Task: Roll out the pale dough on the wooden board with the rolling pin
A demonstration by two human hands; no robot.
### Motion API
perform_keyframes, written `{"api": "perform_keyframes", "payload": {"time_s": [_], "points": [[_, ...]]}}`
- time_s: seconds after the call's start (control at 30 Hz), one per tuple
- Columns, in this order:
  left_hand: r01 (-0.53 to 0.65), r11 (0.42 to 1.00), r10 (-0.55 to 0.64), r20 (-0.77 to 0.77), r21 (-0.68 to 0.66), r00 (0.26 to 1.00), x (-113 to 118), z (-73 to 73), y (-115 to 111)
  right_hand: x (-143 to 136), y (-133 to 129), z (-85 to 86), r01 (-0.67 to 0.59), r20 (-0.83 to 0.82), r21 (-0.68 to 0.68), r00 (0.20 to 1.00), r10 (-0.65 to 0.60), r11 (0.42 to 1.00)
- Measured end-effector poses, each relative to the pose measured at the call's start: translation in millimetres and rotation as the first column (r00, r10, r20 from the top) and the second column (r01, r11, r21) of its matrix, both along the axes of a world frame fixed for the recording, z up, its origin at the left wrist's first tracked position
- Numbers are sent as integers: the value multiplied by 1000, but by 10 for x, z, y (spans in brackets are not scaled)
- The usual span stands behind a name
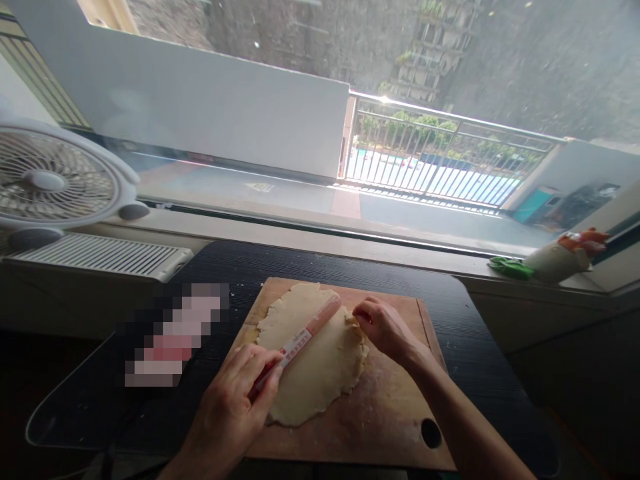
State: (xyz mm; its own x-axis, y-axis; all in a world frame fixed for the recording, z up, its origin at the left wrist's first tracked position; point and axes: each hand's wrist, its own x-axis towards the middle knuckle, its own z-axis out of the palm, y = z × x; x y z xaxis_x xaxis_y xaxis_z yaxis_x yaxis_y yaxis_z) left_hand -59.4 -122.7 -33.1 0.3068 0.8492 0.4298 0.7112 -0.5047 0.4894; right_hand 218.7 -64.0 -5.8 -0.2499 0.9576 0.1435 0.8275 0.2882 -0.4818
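Note:
A wide, thin sheet of pale dough (320, 387) with ragged edges lies on a wooden board (385, 407). Across the dough rests a rolling pin (310, 335) with a printed label, slanting from lower left to upper right. My left hand (240, 393) is wrapped round the pin's near end. At the dough's upper right edge, my right hand (375, 320) has its fingers pinched together on the dough's edge, beside the pin's far end.
The board stands on a black table (480, 373). To the left are a blurred-out item (175, 340) and a white fan (50, 177). A window sill (350, 248) runs behind, with a pot (557, 261) and green cloth (511, 267) at the right.

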Motion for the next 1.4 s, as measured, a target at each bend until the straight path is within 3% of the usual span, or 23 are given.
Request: {"api": "perform_keyframes", "payload": {"time_s": [0.13, 0.23, 0.3, 0.4, 0.5, 0.57, 0.67, 0.77, 0.97, 1.23, 1.3, 1.4], "points": [[-69, 998, 68, -128, -5, 989, -20, -84, 9, -58, 12, -94, -28, 37, -19, 999, 29, 999], [-77, 997, 68, -227, -31, 972, -50, -93, 12, 21, -20, 28, -24, 26, -18, 999, 25, 1000], [-36, 998, 22, -232, -57, 973, -35, -12, 23, 93, -13, 173, 58, -22, 48, 998, -57, 997], [62, 995, -79, -233, -77, 969, 110, 228, 89, 127, 104, 341, 191, -121, 218, 978, -168, 957], [142, 985, -165, -296, -97, 941, 357, 448, 216, 33, 309, 323, 170, -142, 296, 981, -133, 940], [161, 982, -184, -335, -96, 924, 486, 496, 292, -64, 410, 211, 114, -84, 248, 992, -96, 962], [160, 985, -171, -353, -60, 920, 530, 409, 344, -191, 436, 1, 37, 30, 136, 999, -41, 990], [150, 989, -144, -359, -12, 922, 464, 263, 373, -282, 441, -116, -16, 126, 158, 992, -4, 987], [91, 996, -84, -404, -1, 911, 423, 175, 543, -417, 692, -53, 55, 193, 160, 977, -86, 986], [156, 985, -172, -366, -73, 915, 258, 138, 206, -206, -14, -135, 21, 205, 136, 978, -49, 990], [153, 985, -173, -381, -82, 908, 236, 162, 292, -235, 100, -138, 34, 211, 126, 976, -61, 991], [102, 993, -118, -420, -61, 900, 223, 202, 509, -362, 477, -115, 84, 220, 87, 970, -102, 993]]}}
